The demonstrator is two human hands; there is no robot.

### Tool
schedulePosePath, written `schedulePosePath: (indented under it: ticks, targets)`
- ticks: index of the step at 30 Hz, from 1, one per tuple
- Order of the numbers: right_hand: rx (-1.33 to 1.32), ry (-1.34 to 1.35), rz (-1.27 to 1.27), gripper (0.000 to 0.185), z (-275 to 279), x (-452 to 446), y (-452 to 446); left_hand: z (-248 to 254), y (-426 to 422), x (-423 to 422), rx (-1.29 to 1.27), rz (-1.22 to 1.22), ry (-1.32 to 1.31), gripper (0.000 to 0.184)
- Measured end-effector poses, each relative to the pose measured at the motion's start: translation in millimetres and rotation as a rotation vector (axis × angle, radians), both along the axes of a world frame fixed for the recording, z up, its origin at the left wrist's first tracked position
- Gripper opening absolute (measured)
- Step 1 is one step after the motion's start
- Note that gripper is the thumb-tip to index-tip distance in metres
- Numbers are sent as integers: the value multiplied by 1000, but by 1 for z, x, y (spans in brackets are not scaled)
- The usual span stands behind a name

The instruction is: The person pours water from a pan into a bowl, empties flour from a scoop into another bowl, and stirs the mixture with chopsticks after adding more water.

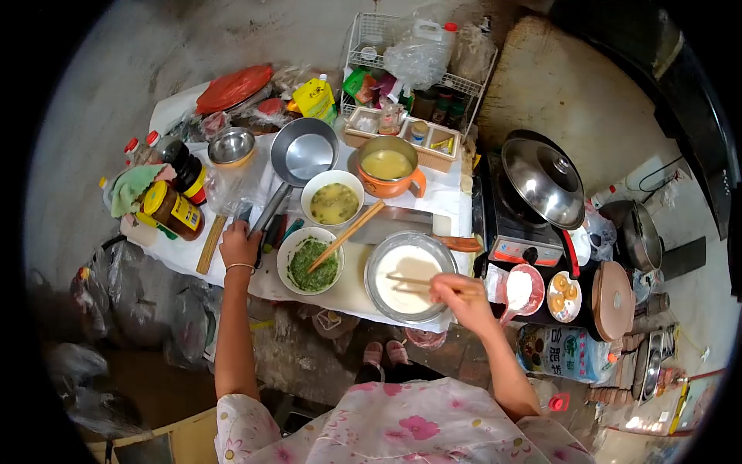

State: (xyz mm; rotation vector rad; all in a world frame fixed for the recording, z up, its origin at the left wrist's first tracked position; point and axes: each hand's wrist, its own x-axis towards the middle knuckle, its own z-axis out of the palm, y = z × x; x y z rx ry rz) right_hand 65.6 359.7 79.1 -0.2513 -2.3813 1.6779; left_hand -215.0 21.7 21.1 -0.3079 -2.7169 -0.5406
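My right hand [462, 298] is closed around a pair of chopsticks [410, 281], whose tips dip into white batter [402, 271] in a metal bowl [372, 284]. At the table's left front edge, my left hand [239, 247] is beside the end of a grey pan's long handle [272, 207]; whether it grips the handle is unclear. Between my hands, a white bowl [283, 272] contains chopped greens [309, 267], with another pair of chopsticks [348, 236] leaning in it. Behind stands a bowl of yellowish liquid with green bits [334, 203]. A cleaver [398, 220] lies behind the batter.
An orange pot [390, 188] and the grey pan [304, 151] stand farther back. Jars and bottles [174, 210] crowd the left. On the right are a lidded wok [543, 179] on a stove [525, 246], a red bowl of white powder [522, 290] and a small plate [563, 298].
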Motion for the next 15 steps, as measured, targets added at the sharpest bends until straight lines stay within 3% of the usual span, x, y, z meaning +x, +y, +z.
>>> schedulePosePath:
  ticks: [3,4,7,8,13,15]
  targets:
    - [-126,-10,-234,20,0,4,21,-4,4,1,-255,34,-46,29]
    - [-155,-128,-194,18,6,14,31,-6,6,-1,-365,48,-30,29]
    - [-271,-239,-143,18,2,22,10,-3,8,-6,-299,51,-125,28]
    - [-106,-97,-25,21,-3,17,2,6,8,-6,-192,56,-222,30]
    - [-185,-10,-250,20,-5,19,24,26,2,-11,-155,-38,-204,34]
    - [-274,-202,-225,19,6,31,23,37,-1,-12,-93,-104,-199,34]
